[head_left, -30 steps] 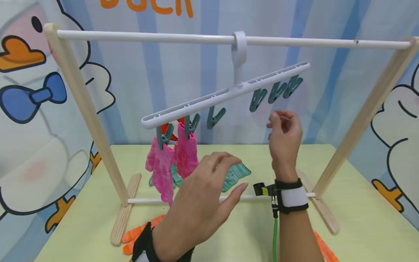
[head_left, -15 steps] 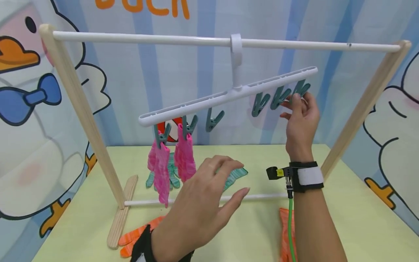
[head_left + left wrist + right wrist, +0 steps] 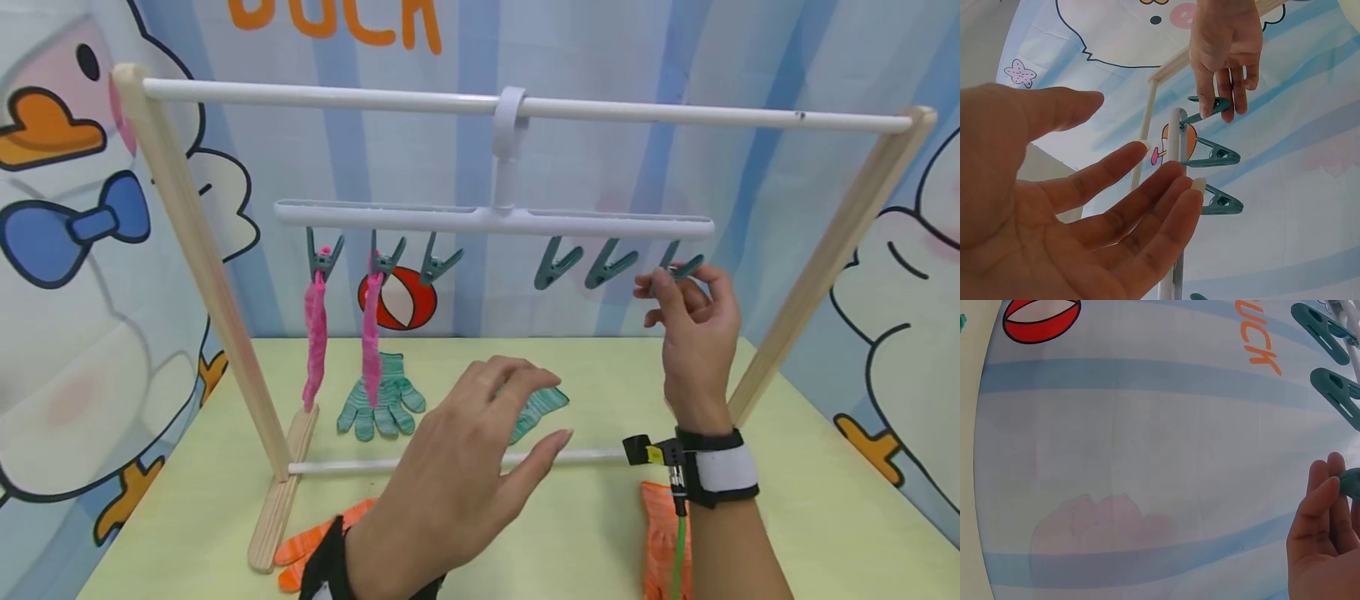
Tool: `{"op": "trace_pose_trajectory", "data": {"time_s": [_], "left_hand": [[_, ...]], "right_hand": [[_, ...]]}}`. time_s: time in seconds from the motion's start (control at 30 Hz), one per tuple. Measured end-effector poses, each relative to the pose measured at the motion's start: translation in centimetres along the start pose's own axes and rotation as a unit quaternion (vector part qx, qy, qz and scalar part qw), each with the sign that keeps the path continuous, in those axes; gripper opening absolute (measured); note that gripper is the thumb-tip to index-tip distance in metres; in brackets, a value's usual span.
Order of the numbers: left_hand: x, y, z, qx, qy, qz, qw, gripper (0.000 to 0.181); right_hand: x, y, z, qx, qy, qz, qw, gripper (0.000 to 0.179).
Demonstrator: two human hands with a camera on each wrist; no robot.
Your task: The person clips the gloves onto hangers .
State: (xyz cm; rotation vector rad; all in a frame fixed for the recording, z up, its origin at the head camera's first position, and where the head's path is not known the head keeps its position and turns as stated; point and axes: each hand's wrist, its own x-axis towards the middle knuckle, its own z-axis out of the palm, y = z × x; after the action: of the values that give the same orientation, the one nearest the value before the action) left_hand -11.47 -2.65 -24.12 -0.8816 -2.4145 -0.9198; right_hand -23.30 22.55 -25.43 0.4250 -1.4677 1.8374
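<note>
A white hanger [image 3: 420,217] hangs nearly level from the rack's top bar, with several green clothespins along its underside. My right hand [image 3: 697,333] pinches the rightmost clothespin [image 3: 678,265] between thumb and fingers; the left wrist view shows this clothespin [image 3: 1210,107] in the fingertips too. Two pink gloves hang edge-on from the left clothespins, one pink glove [image 3: 316,342] at the end and another pink glove [image 3: 371,342] beside it. My left hand [image 3: 457,467] is held in the air with relaxed, spread fingers, touching nothing, below the hanger's middle.
Behind the rack's lower bar [image 3: 345,467] lie a green glove [image 3: 382,408] and another green glove [image 3: 538,410], partly hidden by my left hand. Orange gloves lie nearer, one orange glove [image 3: 307,546] at left and one orange glove [image 3: 660,533] at right. Wooden posts [image 3: 202,267] flank the rack.
My right hand has moved right and taken hold of the end clothespin. The hanger has turned and swung from slanting to nearly level, and the pink gloves have turned edge-on. My left hand stays put.
</note>
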Motion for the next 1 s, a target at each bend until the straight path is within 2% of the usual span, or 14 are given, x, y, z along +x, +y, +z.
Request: {"op": "trace_pose_trajectory", "data": {"time_s": [0.23,0.4,0.5,0.63,0.77,0.83,0.93,1.0], "left_hand": [[0.2,0.1,0.0,-0.005,0.027,0.020,0.9994,0.034],[0.3,0.3,0.1,-0.019,0.040,0.025,0.9987,0.036],[0.4,0.4,0.0,-0.030,0.059,0.048,0.9967,0.039],[0.8,0.4,0.0,-0.044,0.088,0.075,0.9923,0.044],[1.0,0.5,0.1,-0.062,0.109,0.081,0.9888,0.048],[1.1,0.5,0.1,-0.073,0.114,0.081,0.9875,0.049],[1.3,0.4,0.2,-0.092,0.113,0.082,0.9859,0.052],[1.5,0.4,0.2,-0.110,0.109,0.084,0.9843,0.053]], "right_hand": [[-1.3,-1.0,-0.7,0.043,-0.072,-0.050,0.9952,0.017],[-2.0,-2.0,-0.4,0.001,-0.105,-0.132,0.9858,0.017],[-2.5,-2.7,0.0,-0.041,-0.121,-0.187,0.9740,0.026],[-3.3,-3.5,0.7,-0.093,-0.145,-0.240,0.9554,0.039],[-4.1,-4.0,1.6,-0.147,-0.177,-0.287,0.9300,0.051],[-4.5,-4.1,2.0,-0.159,-0.185,-0.305,0.9205,0.056],[-5.2,-4.2,2.7,-0.159,-0.196,-0.315,0.9151,0.058],[-5.7,-4.3,3.2,-0.145,-0.202,-0.316,0.9158,0.059]]}}
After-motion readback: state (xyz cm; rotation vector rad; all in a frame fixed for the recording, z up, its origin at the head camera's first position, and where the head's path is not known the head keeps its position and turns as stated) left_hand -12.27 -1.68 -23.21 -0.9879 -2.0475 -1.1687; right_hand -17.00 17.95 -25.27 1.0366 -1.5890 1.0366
